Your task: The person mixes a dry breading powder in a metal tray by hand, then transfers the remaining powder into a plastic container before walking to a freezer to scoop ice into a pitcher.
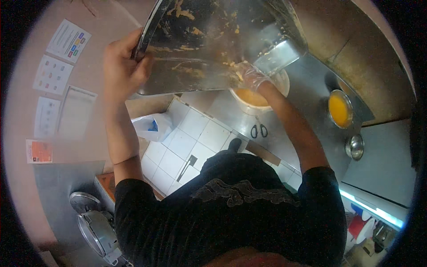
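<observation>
My left hand point(128, 65) grips the rim of a large dark metal tray point(206, 40), which is held up and tilted, with pale yellow residue streaked over its inner side. My right hand point(252, 75), in a clear plastic glove, is at the tray's lower edge with yellowish bits about its fingers; whether it holds anything is hidden. Beneath it, a white tub point(253, 108) with orange-yellow contents stands on the steel counter point(287, 133). A shiny rectangular metal container point(278, 56) lies behind the right hand. Scissors point(259, 130) with dark handles lie beside the tub.
On the counter at right stand a bowl of orange-yellow liquid point(340, 108) and a small metal bowl point(355, 147). A white plastic bag point(151, 126) is near the tiled floor point(186, 143). At lower left are a large metal pot point(96, 230) and a round lid point(84, 202).
</observation>
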Motion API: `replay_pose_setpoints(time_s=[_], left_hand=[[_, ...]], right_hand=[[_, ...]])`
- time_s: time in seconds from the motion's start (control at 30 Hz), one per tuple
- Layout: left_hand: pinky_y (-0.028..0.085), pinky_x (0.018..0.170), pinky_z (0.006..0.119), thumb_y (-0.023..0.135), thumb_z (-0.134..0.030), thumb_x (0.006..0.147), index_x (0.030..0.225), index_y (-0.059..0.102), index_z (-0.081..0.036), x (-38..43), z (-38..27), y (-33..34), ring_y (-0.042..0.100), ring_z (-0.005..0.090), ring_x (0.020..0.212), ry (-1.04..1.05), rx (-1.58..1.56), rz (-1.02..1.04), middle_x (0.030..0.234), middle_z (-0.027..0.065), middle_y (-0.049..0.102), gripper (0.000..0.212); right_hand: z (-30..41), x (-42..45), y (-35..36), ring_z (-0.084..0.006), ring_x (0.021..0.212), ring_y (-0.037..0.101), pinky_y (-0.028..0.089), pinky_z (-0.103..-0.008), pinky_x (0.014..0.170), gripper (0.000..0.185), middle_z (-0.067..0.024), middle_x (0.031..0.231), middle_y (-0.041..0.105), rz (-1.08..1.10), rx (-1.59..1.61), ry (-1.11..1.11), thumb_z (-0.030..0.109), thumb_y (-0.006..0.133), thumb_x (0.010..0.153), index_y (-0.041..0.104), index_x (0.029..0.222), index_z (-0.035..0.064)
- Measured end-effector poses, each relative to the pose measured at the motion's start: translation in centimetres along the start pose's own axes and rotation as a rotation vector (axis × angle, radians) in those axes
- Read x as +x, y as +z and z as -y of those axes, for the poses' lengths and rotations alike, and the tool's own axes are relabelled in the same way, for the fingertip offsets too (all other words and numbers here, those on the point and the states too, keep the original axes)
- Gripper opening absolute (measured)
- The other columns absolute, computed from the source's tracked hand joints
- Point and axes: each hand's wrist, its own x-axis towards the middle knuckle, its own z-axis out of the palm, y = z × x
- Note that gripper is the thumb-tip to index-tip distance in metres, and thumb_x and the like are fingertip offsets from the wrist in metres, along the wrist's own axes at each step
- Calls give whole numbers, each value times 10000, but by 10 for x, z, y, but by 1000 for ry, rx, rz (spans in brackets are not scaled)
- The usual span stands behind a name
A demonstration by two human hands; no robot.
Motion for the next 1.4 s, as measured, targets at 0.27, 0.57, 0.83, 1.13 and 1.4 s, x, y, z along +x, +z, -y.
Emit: replay_pose_setpoints(time_s=[0.27, 0.57, 0.83, 1.13, 1.4], left_hand=[[347, 460, 266, 536, 43, 586, 757, 542, -20, 1, -26, -3, 409, 240, 454, 83, 164, 12, 553, 119, 396, 183], [331, 453, 290, 531, 10, 534, 676, 474, -23, -5, -18, -3, 367, 284, 460, 56, 191, -51, 548, 128, 347, 156], [324, 447, 285, 522, 8, 529, 652, 452, -16, -8, -19, -6, 361, 275, 446, 67, 196, -79, 538, 120, 328, 144], [338, 447, 288, 531, 17, 516, 650, 455, -17, -8, -15, -6, 388, 267, 439, 68, 99, -28, 537, 116, 336, 157], [329, 454, 280, 528, 23, 516, 667, 468, -19, -1, -17, 0, 370, 251, 449, 87, 94, -45, 548, 116, 326, 168]], right_hand=[[-22, -14, 13, -275, 1127, 467, 358, -358, 952, 433, -192, 1197, 487, 190, 191, 226, 48, 409, 805, 409, 1233, -17], [-11, -10, -39, -265, 1092, 506, 403, -357, 930, 435, -169, 1199, 509, 575, 27, -26, 47, 362, 833, 389, 1264, -1], [-11, 3, 16, -295, 1076, 507, 405, -364, 916, 422, -166, 1204, 506, 207, -71, -74, 52, 382, 822, 408, 1239, -14], [-8, -4, 14, -283, 990, 554, 445, -374, 842, 297, -159, 1037, 581, 87, -37, 115, 64, 468, 793, 548, 1077, 89], [6, 13, -96, -282, 1073, 487, 398, -397, 916, 319, -154, 1145, 524, -710, 621, 290, 117, 486, 828, 495, 1142, 59]])
